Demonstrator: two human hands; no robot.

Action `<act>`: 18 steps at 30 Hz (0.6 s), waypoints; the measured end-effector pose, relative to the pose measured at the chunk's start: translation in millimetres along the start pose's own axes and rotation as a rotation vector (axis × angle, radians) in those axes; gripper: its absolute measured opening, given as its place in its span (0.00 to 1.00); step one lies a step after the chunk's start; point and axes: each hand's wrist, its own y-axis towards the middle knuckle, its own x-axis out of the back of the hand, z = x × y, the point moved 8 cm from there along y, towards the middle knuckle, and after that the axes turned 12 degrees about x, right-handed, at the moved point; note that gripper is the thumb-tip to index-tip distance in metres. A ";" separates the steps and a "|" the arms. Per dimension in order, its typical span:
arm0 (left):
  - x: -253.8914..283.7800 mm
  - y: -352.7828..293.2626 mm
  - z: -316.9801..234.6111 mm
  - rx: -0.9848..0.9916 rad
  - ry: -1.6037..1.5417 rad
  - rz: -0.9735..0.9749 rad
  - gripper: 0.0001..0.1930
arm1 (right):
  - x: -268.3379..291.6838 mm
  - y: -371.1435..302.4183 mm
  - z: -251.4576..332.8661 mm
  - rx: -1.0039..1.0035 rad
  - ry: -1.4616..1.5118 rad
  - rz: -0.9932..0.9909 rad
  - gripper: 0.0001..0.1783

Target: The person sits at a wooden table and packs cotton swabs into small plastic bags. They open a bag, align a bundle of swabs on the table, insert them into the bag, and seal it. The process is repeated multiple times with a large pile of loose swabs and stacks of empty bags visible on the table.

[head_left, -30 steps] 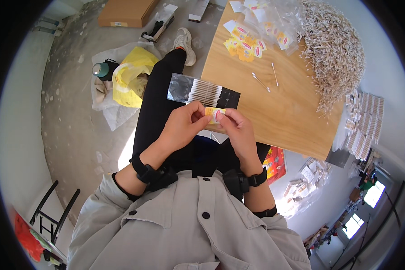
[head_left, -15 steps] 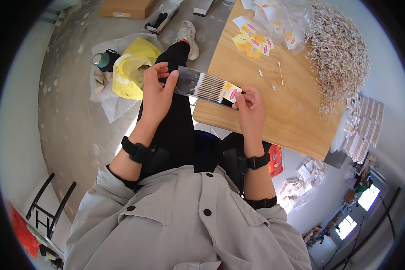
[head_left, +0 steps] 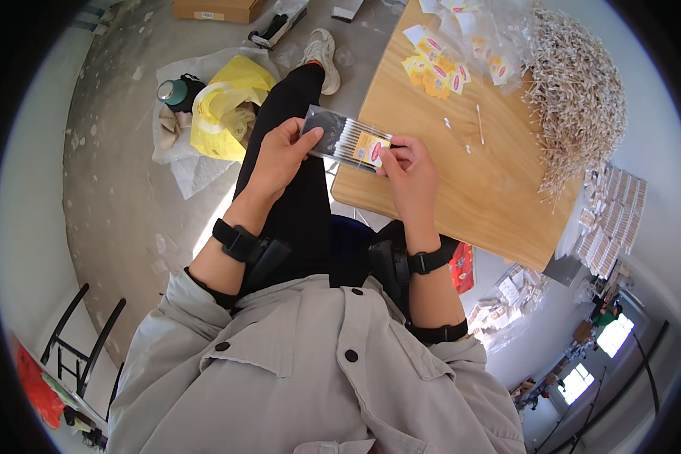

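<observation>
Between my two hands is a clear plastic bag of cotton swabs, held above my lap by the table's near left corner. The swabs lie side by side, with a yellow and white label card over their right part. My left hand pinches the bag's left end, thumb on top, where the plastic is bare of swabs. At the label end, my right hand grips the bag with the thumb against the card. The undersides of both hands' fingers are partly hidden.
The wooden table carries a large heap of loose swabs, label cards, clear bags and two single swabs. On the floor at left are a yellow bag and a bottle. Bundled packs lie beyond the table.
The label card and swabs sit further left within the bag, nearer my left hand. My right hand has shifted slightly left, and my left hand's fingers have closed on the bag's end.
</observation>
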 end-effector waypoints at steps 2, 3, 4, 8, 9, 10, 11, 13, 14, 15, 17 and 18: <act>-0.5 -0.4 -1.1 -0.016 0.011 0.000 0.08 | -3.1 2.1 2.1 -0.018 -0.021 0.002 0.13; 0.2 0.4 -0.2 -0.010 0.015 -0.005 0.08 | -3.8 3.4 3.3 -0.026 -0.032 0.003 0.13; 0.8 1.5 0.6 -0.004 0.019 -0.009 0.09 | -4.1 5.1 5.7 0.011 -0.129 0.024 0.13; -2.9 -0.6 -7.3 0.021 -0.143 -0.075 0.13 | 2.8 5.3 9.4 0.121 -0.282 -0.048 0.14; -6.2 1.1 -6.5 0.023 -0.196 -0.054 0.14 | 6.4 3.1 8.9 0.140 -0.260 -0.103 0.15; -8.8 5.5 -5.3 0.025 -0.249 -0.033 0.14 | 8.1 0.8 6.3 0.156 -0.169 -0.153 0.16; -10.4 10.0 -3.7 0.027 -0.302 -0.013 0.15 | 8.6 -1.7 2.7 0.171 -0.077 -0.203 0.17; -12.8 22.2 -1.3 -0.026 -0.357 0.001 0.15 | 5.5 -4.1 0.2 0.201 0.123 -0.286 0.21; -13.8 25.9 0.7 -0.052 -0.384 0.008 0.15 | -3.0 -5.1 -1.2 0.216 0.235 -0.316 0.22; -14.4 24.9 -0.5 -0.079 -0.352 -0.032 0.15 | -10.5 -5.8 -2.5 0.231 0.349 -0.347 0.24; -19.9 21.9 -2.3 -0.133 -0.287 -0.114 0.15 | -18.7 -7.5 0.0 0.271 0.332 -0.364 0.25; -21.1 21.0 -4.9 -0.185 -0.283 -0.159 0.15 | -22.1 -8.5 2.1 0.289 0.324 -0.372 0.26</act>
